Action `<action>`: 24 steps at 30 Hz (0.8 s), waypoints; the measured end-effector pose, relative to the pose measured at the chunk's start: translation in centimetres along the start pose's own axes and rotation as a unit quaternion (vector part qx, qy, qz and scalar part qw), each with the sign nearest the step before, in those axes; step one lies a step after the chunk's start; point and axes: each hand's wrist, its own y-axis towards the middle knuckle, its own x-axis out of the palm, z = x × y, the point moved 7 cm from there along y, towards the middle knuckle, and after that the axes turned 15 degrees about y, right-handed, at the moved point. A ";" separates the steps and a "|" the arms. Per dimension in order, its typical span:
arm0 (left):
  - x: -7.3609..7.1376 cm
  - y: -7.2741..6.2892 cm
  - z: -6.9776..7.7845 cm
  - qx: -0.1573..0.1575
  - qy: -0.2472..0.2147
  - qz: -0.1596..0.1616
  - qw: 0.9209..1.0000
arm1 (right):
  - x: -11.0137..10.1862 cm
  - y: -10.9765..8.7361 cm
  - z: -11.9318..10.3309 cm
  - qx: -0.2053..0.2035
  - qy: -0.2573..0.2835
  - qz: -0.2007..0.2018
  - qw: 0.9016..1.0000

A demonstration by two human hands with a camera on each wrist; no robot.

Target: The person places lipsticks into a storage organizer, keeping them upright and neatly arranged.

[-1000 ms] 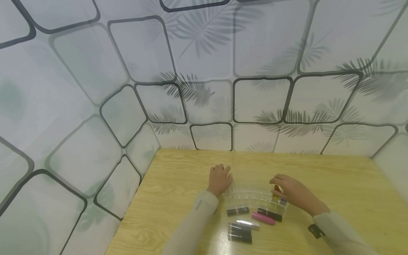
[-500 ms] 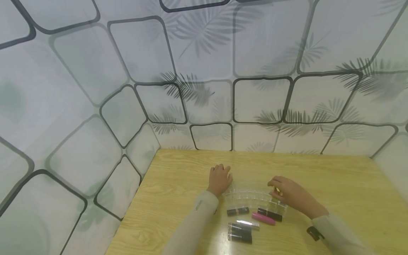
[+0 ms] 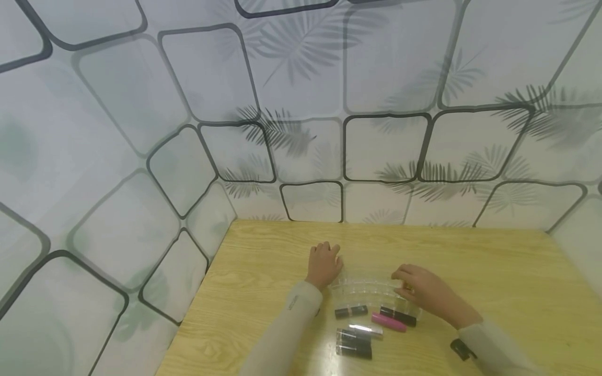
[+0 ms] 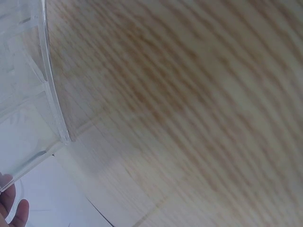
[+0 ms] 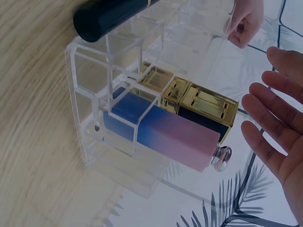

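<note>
A clear plastic lipstick organizer [image 3: 367, 287] with stepped slots stands on the wooden table. At its far left corner my left hand [image 3: 324, 265] grips the edge, with fingertips [image 4: 8, 196] around the corner in the left wrist view. My right hand [image 3: 420, 287] hovers over the right end, its fingers loosely bent and apart from the lipsticks in the right wrist view. Two lipsticks stand there in neighbouring slots: a blue-to-pink one [image 5: 177, 135] with a silver knob, and a gold-and-black one [image 5: 208, 106] behind it.
In front of the organizer lie a black tube [image 3: 350, 312], another black tube [image 3: 398, 316] and a pink tube [image 3: 389, 322]. Nearer still are a silvery tube [image 3: 366, 330] and dark lipsticks [image 3: 354, 350]. A patterned wall [image 3: 376, 203] rises behind the table [image 3: 263, 250].
My right hand has moved slightly left and down over the organizer. The dark gold item seen between its fingers a second ago no longer shows there. My left hand has stayed put.
</note>
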 end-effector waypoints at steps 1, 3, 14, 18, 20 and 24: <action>0.0 0.0 0.0 0.000 0.000 0.001 1.000 | 0.1 0.0 -0.1 -0.002 -0.003 0.002 1.000; -0.1 0.0 0.0 0.000 0.001 0.002 1.000 | 0.3 -0.1 -0.4 -0.007 -0.012 0.005 1.000; -0.4 -0.1 0.0 -0.002 0.002 0.006 1.000 | 1.3 -0.4 -0.7 -0.011 -0.032 -0.001 0.999; -0.3 0.0 0.0 -0.003 0.003 0.011 1.000 | 1.5 -0.6 -0.9 -0.008 -0.029 -0.003 1.000; -0.2 0.0 0.0 -0.004 0.002 0.011 1.000 | 1.6 -0.7 -1.0 -0.006 -0.029 -0.004 1.000; 0.1 0.0 0.1 -0.004 0.003 0.008 1.000 | 1.8 -0.9 -1.5 -0.007 -0.035 -0.003 0.999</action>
